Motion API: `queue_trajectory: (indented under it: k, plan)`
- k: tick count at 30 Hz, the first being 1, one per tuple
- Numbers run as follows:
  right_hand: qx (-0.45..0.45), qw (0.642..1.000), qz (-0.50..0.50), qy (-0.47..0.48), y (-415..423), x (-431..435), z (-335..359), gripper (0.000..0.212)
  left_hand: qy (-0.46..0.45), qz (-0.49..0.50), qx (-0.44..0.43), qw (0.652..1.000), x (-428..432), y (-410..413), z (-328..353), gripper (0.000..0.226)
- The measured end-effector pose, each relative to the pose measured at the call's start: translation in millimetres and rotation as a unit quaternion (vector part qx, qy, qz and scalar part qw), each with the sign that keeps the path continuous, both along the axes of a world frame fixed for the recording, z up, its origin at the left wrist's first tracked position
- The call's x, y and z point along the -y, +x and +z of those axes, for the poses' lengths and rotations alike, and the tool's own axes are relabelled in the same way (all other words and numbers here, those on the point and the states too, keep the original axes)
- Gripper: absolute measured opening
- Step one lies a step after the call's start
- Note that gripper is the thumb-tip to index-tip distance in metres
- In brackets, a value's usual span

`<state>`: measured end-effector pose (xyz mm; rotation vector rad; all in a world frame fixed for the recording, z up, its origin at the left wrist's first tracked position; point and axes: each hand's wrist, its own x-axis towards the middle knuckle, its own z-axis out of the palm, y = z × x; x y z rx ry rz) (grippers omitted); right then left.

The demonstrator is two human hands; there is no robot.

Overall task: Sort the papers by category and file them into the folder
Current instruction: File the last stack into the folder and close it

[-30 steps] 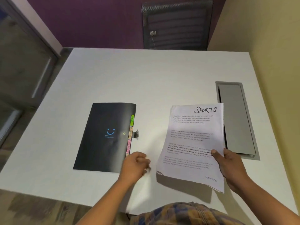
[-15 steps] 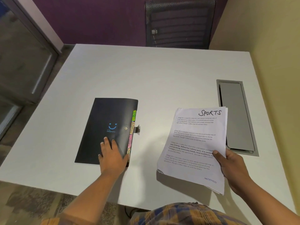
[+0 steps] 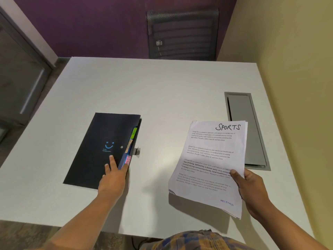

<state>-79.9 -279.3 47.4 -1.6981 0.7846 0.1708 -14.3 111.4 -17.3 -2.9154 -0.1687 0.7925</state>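
A black folder point(image 3: 100, 147) with a blue smiley logo lies on the white table, left of centre. Coloured index tabs (green, tan, pink) show along its right edge. My left hand point(image 3: 112, 177) rests on the folder's lower right corner, fingers on the cover and thumb under its edge, which is lifted slightly. My right hand point(image 3: 252, 192) holds a stack of white printed papers point(image 3: 210, 165) above the table at the right; the top sheet is headed "SPORTS" and stamped "RECEIVED".
A grey recessed cable hatch point(image 3: 246, 130) sits in the white table point(image 3: 162, 87) behind the papers. A black mesh chair point(image 3: 182, 33) stands at the far side. A yellow wall runs close along the right; a glass door is at the left.
My left hand moved from the table beside the folder onto its lower right corner, and the cover edge has started to lift. The papers stay held in my right hand.
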Motion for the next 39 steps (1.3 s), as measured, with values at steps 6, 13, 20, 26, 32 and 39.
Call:
queue_trajectory:
  k: [6,13,20,26,32,39]
  plan:
    - [0.011,0.999,-0.036,0.019,5,1,6,0.017,0.027,0.021,-0.015,0.999,9,17,46,0.049]
    - [0.046,0.998,-0.029,0.02,10,-2,13,0.015,0.038,0.024,0.019,0.999,22,29,83,0.045]
    - [0.09,0.996,0.007,-0.024,23,-1,28,0.021,0.057,-0.084,0.004,0.995,56,12,93,0.056]
    - [0.093,0.995,0.005,-0.021,22,0,28,0.02,0.024,-0.041,0.034,0.998,73,-3,70,0.056]
    - [0.082,0.996,-0.017,0.016,9,6,23,0.014,0.034,-0.088,0.03,0.995,71,-11,46,0.065]
    - [0.069,0.997,-0.035,0.017,4,11,23,0.012,0.048,-0.167,-0.023,0.985,69,-7,34,0.081]
